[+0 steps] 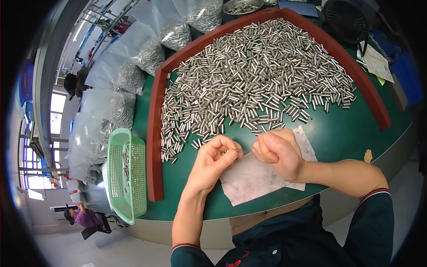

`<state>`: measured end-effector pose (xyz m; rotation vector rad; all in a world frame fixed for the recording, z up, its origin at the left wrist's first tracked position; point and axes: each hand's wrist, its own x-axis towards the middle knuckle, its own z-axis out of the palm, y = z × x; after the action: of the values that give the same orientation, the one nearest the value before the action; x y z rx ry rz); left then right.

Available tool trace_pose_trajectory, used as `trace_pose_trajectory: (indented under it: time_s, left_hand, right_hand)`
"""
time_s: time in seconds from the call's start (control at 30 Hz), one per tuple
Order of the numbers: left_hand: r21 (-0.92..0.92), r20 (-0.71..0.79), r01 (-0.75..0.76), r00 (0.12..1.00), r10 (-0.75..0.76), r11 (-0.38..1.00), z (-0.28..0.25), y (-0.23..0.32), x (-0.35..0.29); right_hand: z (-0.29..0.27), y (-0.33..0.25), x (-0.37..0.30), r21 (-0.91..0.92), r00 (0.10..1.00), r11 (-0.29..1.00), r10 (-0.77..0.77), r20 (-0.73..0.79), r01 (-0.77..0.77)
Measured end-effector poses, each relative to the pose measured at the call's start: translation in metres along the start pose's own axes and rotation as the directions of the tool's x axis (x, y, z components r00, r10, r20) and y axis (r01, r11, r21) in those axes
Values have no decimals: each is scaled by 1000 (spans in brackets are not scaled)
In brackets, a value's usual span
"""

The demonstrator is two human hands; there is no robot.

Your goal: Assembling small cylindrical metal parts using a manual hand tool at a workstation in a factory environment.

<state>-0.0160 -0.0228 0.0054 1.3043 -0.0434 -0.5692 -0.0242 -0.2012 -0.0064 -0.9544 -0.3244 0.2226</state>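
Observation:
A broad pile of small silvery metal pins (253, 71) covers the green tabletop in front of me. My left hand (213, 161) is curled at the pile's near edge, and bits of shiny metal pins show between its fingers and thumb. Close to its right, my right hand (281, 153) is closed in a fist, thumb side up; anything inside it is hidden. Both hands hover over a smudged whitish cloth or sheet (249, 184) lying on the table. The hands are near each other but apart.
A dark red frame (155, 138) borders the pins on the left, back and right. Left of it stands a green plastic basket (140, 178) with some pins inside. Clear bags (122, 111) of pins line the left side. A black fan (344, 20) and papers (376, 64) sit back right.

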Motion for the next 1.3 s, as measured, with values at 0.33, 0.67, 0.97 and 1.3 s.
trace_pose_trajectory:
  time_s: [0.33, 0.67, 0.97, 1.3]
  left_hand:
    - [-467, 85, 61, 996, -24, 882, -13, -10, 10]
    - [-558, 79, 76, 996, -37, 826, -8, -3, 11]
    - [971, -34, -132, 748, 663, 199, 11, 1, 33]
    - [834, -161, -173, 832, 530, 525, 14, -3, 29]
  right_hand:
    - [3, -3, 3, 91, 999, 996, 28, -38, -24]
    - [1, -2, 3, 97, 999, 995, 29, -31, -25]
    - [-2, -2, 3, 105, 998, 993, 55, 31, -58]
    - [0, -1, 3, 80, 999, 996, 44, -14, -43]
